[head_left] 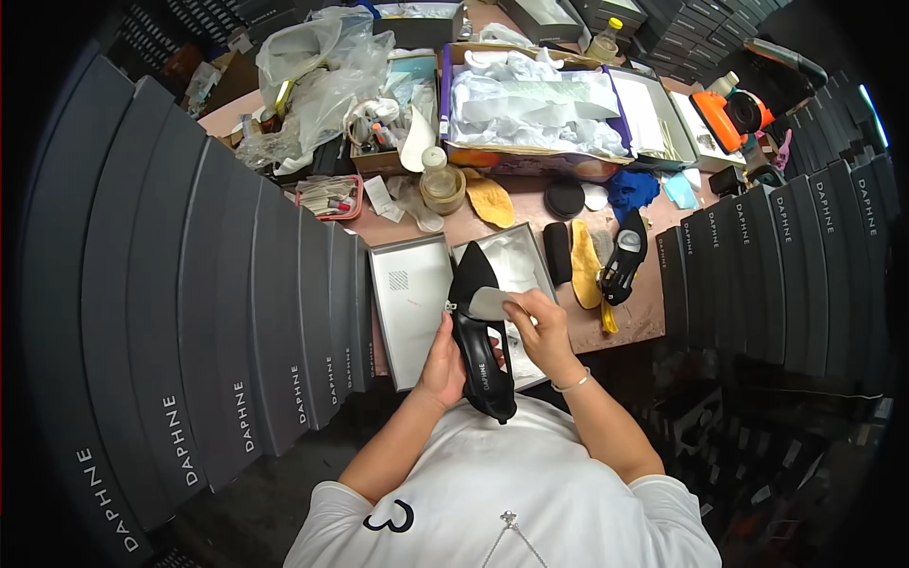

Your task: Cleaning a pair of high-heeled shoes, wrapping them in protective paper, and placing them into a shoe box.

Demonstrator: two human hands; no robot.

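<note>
A black pointed-toe shoe (474, 276) rests in my left hand (444, 363), its toe pointing away from me and its heel end close to my shirt. My left fingers wrap under its side, and a small silver buckle shows near the thumb. Between thumb and fingers, my right hand (542, 331) pinches a thin pale grey pad (487, 304) at the shoe's opening. How far the pad reaches into the shoe I cannot tell. Beneath lies an open grey shoebox with its white-lined lid (413, 327) to the left and white tissue paper (520, 266) to the right.
The second black shoe (626, 257) lies at the right beside a yellow cloth (585, 265) and a black brush-like block (558, 253). Beyond stand a glass jar (442, 182) and a purple-edged carton (536, 161) of crumpled paper. Stacked dark shoeboxes (237, 312) wall both sides.
</note>
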